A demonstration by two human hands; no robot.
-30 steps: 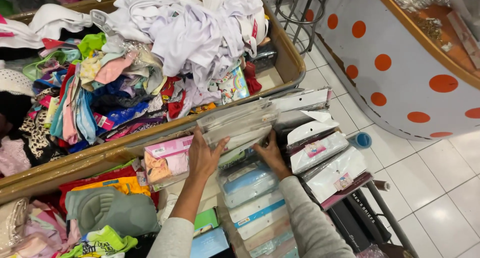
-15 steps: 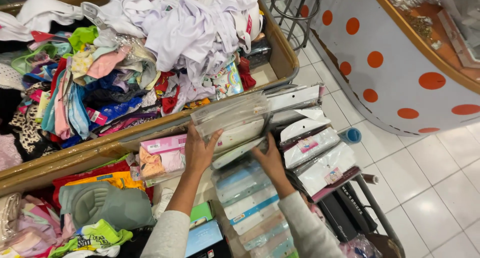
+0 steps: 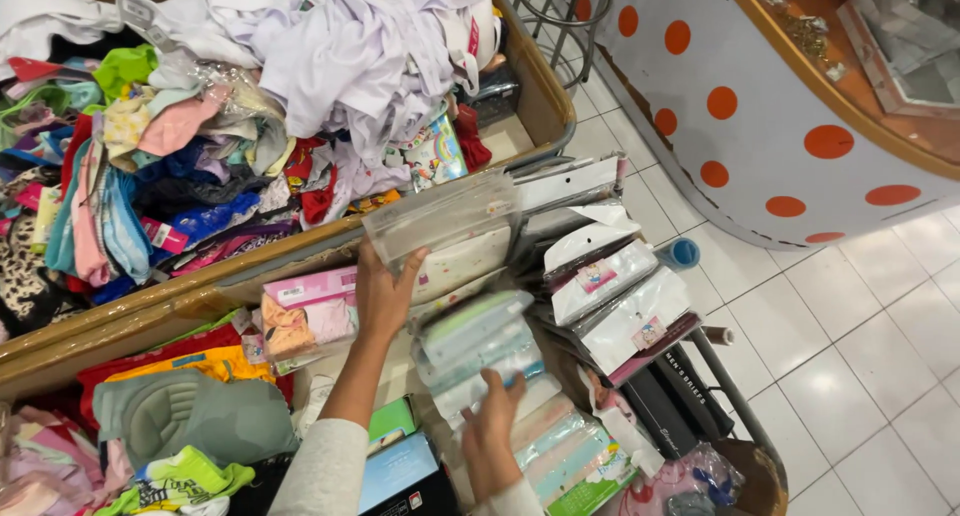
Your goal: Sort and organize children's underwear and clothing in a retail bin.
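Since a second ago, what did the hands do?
The right hand came down off the top packs onto the lower packs nearer the person. The left hand stayed up, propping the clear packs. The clothes bin did not change.

Far left: wooden bin (image 3: 545, 96) heaped with loose garments; white clothing pile (image 3: 340, 46) on top, coloured items (image 3: 130, 186) to its left. Near left: green padded garment (image 3: 190, 416) lying over an orange cloth (image 3: 170, 361). Right: white counter with orange dots (image 3: 740, 126), curved, standing on white floor tiles (image 3: 850, 376). Blue cylinder (image 3: 680, 253) at the counter's foot. Far: metal stool legs (image 3: 560, 16).
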